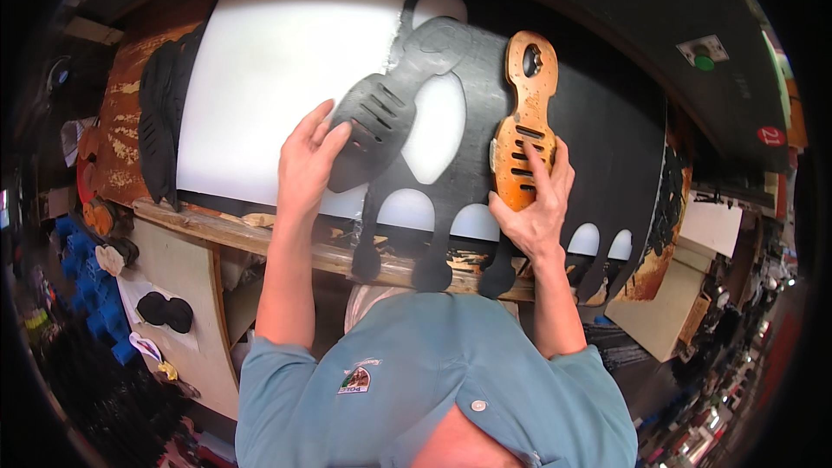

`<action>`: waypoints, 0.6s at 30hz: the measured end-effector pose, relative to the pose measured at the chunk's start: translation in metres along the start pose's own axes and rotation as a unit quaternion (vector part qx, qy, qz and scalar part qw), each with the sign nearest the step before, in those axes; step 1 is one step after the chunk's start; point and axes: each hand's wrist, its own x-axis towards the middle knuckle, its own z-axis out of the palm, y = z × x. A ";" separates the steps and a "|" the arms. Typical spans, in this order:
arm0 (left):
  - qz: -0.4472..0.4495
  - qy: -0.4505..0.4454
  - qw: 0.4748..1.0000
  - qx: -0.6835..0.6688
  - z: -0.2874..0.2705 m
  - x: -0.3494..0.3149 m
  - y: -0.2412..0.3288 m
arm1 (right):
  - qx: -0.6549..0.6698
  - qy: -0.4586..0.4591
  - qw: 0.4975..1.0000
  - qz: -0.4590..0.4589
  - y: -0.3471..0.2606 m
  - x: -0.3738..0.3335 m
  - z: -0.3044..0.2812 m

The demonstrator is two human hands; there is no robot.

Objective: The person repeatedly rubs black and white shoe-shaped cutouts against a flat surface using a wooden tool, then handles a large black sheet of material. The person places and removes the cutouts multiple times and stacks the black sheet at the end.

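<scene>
My left hand pinches the edge of a black cut-out piece, slotted at its wide end. That piece slants over the white board and a black sheet, near an oval cut-out hole. On the sheet to the right lies an orange cutting die, with a ring at its far end and several slots at its near end. Around the die's near end my right hand is closed, thumb at the left side and fingers over the slots and right edge.
Several black cut pieces lie stacked at the left end of the worktable. A wooden rail runs along the near edge, with tongues of the black sheet hanging over it. A dark machine beam with a green button spans the far side.
</scene>
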 end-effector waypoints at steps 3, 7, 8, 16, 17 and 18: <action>-0.027 -0.066 0.997 0.018 0.002 0.015 0.008 | -0.011 -0.002 1.000 -0.004 -0.003 0.009 -0.001; -0.027 -0.181 0.981 0.062 0.004 0.023 0.016 | 0.071 0.027 0.995 -0.064 -0.005 0.050 0.000; -0.033 -0.200 0.976 0.082 0.005 0.026 0.017 | 0.110 0.024 0.991 -0.068 -0.006 0.065 0.005; 0.049 -0.328 0.942 -0.054 0.033 0.057 0.002 | 0.123 -0.061 0.984 -0.110 -0.026 0.140 0.070; 0.035 -0.339 0.937 -0.078 0.039 0.057 0.000 | 0.160 -0.061 0.980 -0.096 -0.026 0.137 0.071; 0.003 -0.355 0.927 -0.117 0.044 0.057 -0.002 | 0.198 -0.051 0.978 -0.045 -0.025 0.136 0.072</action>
